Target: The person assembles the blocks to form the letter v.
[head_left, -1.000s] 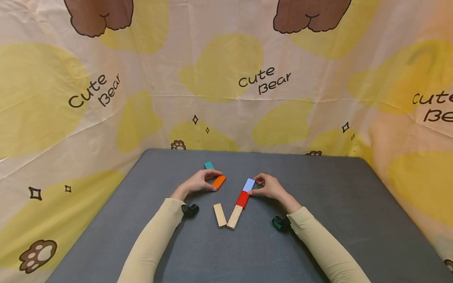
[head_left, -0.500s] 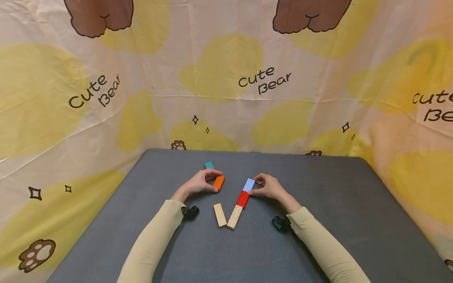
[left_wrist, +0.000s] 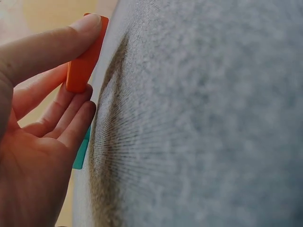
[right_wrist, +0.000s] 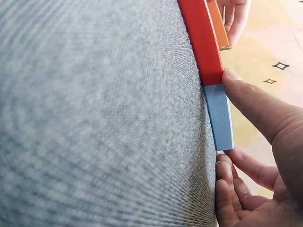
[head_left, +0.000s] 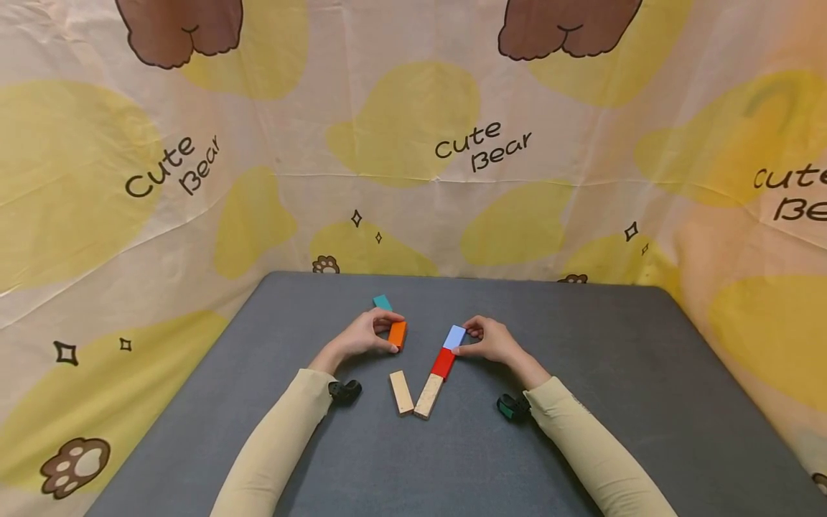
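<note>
In the head view my left hand [head_left: 357, 337] pinches an orange block [head_left: 397, 335] by its ends, thumb at the near end and fingers at the far one. A teal block [head_left: 382, 302] lies just beyond that hand, partly hidden by it. My right hand [head_left: 496, 342] holds a light blue block [head_left: 454, 337] between thumb and index finger. The thumb sits where the blue block meets a red block [right_wrist: 202, 42], as the right wrist view shows. Red, blue and a plain wooden block [head_left: 428, 396] line up end to end in a slanting row.
Left of the row's near end, a second plain wooden block [head_left: 401, 393] lies at an angle, forming a V with it. All rests on a grey table [head_left: 517, 459]. A patterned cloth [head_left: 400, 129] hangs behind it.
The orange block has turned in my left fingers, from slanting right to nearly straight away from me, and shifted slightly left. My right hand and the row have stayed put.
</note>
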Demonstrator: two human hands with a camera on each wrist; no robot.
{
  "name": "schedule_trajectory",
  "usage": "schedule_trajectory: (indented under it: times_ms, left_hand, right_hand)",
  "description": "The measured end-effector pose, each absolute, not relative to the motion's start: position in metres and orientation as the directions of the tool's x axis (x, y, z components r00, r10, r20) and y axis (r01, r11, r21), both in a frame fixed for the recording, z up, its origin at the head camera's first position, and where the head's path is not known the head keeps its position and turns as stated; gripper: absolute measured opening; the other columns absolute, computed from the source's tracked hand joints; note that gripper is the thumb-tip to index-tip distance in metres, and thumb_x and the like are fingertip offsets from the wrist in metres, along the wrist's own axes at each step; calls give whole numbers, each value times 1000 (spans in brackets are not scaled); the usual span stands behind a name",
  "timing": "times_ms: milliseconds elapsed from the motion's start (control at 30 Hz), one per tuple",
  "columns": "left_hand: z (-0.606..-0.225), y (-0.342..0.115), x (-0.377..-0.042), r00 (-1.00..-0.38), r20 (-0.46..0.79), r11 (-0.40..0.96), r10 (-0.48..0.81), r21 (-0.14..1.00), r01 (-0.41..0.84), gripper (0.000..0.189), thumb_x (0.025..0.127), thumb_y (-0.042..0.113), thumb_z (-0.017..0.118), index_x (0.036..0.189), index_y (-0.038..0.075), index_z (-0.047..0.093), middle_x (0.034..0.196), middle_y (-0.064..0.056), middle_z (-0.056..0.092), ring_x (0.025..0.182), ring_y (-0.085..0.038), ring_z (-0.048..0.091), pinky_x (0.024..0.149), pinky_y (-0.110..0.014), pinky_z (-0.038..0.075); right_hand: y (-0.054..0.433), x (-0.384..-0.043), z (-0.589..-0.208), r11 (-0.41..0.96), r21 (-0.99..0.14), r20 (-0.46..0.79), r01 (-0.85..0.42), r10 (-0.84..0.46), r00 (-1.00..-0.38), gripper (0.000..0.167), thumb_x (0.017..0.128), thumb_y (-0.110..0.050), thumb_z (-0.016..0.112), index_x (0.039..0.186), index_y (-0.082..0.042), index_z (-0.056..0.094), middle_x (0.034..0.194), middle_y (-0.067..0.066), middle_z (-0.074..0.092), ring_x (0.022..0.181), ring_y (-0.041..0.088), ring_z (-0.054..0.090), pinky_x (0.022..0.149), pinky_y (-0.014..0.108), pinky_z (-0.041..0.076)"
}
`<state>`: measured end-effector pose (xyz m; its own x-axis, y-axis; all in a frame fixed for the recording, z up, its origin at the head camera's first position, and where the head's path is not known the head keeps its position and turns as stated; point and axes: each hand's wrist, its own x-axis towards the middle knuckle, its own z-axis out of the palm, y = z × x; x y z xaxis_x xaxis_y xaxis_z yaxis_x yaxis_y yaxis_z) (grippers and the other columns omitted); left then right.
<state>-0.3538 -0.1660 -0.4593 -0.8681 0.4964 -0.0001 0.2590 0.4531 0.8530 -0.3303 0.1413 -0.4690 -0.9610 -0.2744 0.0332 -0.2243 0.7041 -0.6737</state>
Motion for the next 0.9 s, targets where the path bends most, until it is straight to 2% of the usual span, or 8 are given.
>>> schedule_trajectory:
  times_ms: [167, 467, 900]
  left_hand:
    - [-463, -169, -355, -874, -2, 458, 487, 852, 254, 66, 72, 8, 81, 132, 7, 54, 137, -16, 47, 126, -32, 49, 105, -45, 37]
    - [-465, -173, -349, -879, 40, 467, 476, 835, 291, 63, 69, 21, 85, 126, 14, 59, 130, -10, 54, 119, -28, 55, 101, -44, 42]
    - [-465, -174, -342, -896, 53, 501, 441, 814, 295, 63, 67, 29, 86, 123, 14, 62, 124, -9, 56, 113, -26, 58, 97, -43, 45]
  right_hand:
    - [142, -331, -469, 705, -672, 36, -227, -275, -961, 59, 71, -37, 83, 116, -6, 62, 108, 10, 63, 98, 22, 58, 90, 41, 47]
    - [143, -329, -469, 697, -681, 33, -224, -276, -960, 60, 70, -38, 83, 116, -6, 62, 108, 9, 63, 97, 21, 57, 89, 40, 48]
    - [143, -331, -469, 695, -680, 41, -235, -283, -958, 59, 70, -36, 83, 116, -5, 62, 108, 10, 63, 97, 22, 58, 89, 41, 47]
